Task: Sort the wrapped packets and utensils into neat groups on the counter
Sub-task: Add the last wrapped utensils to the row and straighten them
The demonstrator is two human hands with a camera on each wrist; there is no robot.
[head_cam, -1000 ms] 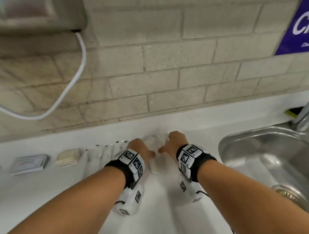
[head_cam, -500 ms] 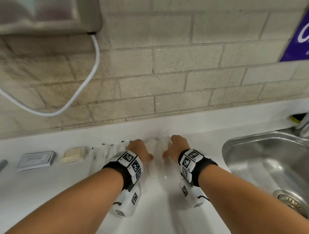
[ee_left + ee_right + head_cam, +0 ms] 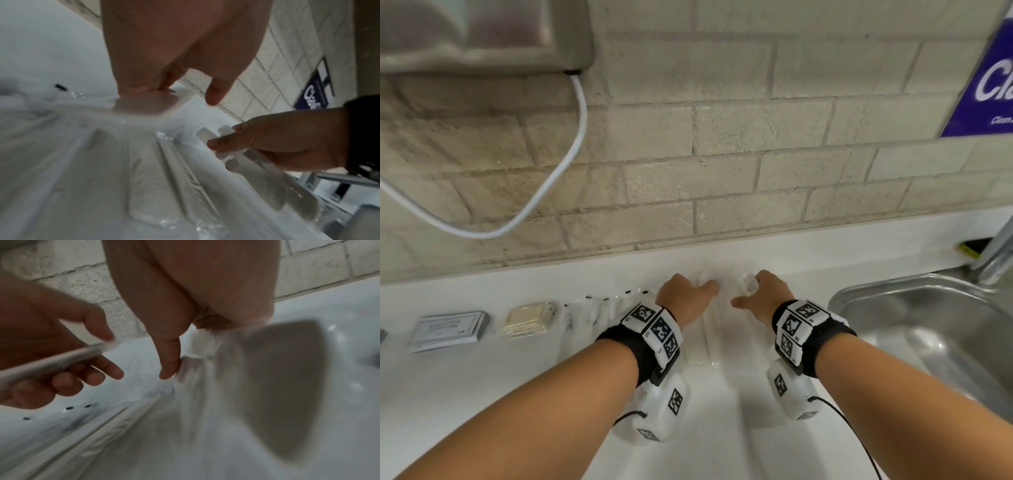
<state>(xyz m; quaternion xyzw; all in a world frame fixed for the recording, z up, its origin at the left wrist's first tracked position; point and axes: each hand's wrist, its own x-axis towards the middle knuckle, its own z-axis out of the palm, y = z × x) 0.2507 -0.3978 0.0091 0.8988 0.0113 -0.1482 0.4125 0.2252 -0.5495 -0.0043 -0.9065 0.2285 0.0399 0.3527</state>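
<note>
Wrapped utensils (image 3: 236, 160) pinched in right hand (image 3: 763, 294); left hand (image 3: 683, 298) grips another packet (image 3: 61, 356) near the tabletop's (image 3: 482, 394) back edge.

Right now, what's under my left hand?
Your left hand grips a wrapped packet; beneath lie more wrapped packets on the white counter. The palm and blur hide what the gripped packet contains.

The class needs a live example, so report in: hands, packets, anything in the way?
Left hand grips a long wrapped packet. Right hand pinches two wrapped utensils. More packets lie on the counter beneath; sink close on the right.
</note>
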